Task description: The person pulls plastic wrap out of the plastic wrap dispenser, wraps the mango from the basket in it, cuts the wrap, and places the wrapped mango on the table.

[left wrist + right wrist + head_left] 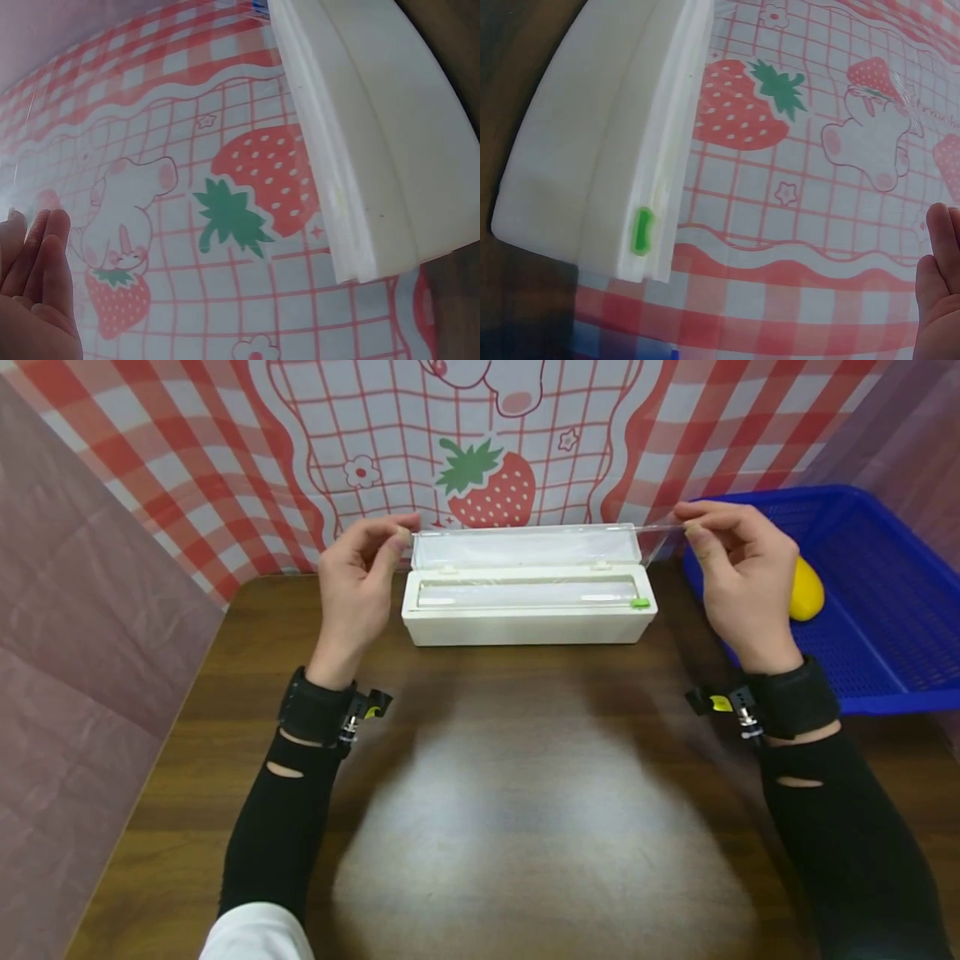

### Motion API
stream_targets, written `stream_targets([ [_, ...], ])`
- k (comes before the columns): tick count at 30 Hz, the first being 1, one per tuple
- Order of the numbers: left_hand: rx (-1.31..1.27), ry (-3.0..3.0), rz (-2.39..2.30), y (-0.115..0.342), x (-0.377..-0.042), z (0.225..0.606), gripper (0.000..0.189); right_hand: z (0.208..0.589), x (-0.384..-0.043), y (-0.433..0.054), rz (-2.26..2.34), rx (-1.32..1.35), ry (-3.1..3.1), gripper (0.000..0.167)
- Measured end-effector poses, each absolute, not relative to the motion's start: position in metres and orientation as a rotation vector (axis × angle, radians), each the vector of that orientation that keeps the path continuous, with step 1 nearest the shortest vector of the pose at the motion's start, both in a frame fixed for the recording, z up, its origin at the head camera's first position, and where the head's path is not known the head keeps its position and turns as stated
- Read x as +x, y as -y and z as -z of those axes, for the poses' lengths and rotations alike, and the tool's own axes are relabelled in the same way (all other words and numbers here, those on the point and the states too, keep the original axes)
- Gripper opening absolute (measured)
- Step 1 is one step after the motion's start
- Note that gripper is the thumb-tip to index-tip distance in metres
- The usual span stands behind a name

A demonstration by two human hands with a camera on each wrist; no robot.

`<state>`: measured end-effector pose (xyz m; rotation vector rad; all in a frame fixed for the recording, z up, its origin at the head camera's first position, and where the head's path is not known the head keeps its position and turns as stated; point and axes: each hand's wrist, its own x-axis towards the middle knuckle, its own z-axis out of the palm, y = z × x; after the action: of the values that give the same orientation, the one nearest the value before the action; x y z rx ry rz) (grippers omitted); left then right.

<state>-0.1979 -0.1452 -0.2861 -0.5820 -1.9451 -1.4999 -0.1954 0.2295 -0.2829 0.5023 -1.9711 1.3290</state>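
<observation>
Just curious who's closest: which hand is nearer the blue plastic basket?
Right. The right hand, pinching cling film, overlaps the blue plastic basket in the head view; the left hand is farther off, by the white dispenser's left end.

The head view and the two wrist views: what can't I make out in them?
Yellow object, head view: the right hand hides part of it.
Blue basket, head view: the picture's right edge cuts it off.
Clear film, head view: too transparent to follow its full outline.
The right hand's fingers, right wrist view: partly cut off by the right edge.
</observation>
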Motion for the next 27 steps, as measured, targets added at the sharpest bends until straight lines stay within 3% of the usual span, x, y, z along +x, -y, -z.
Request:
stream_targets([
  [10, -0.766, 1.865, 1.365, 0.144, -0.181, 0.27, 0.013, 0.27, -0.181, -0.226, -1.339, 0.548, 1.917, 0.014],
  [22, -0.745, 1.786, 1.471, 0.145, -0.179, 0.276, 0.008, 0.259, -0.154, -0.222, -1.406, 0.561, 1.857, 0.009],
  [27, -0.709, 1.8, 1.5, 0.144, -0.169, 0.27, 0.006, 0.259, -0.15, -0.229, -1.401, 0.569, 1.851, 0.017],
])
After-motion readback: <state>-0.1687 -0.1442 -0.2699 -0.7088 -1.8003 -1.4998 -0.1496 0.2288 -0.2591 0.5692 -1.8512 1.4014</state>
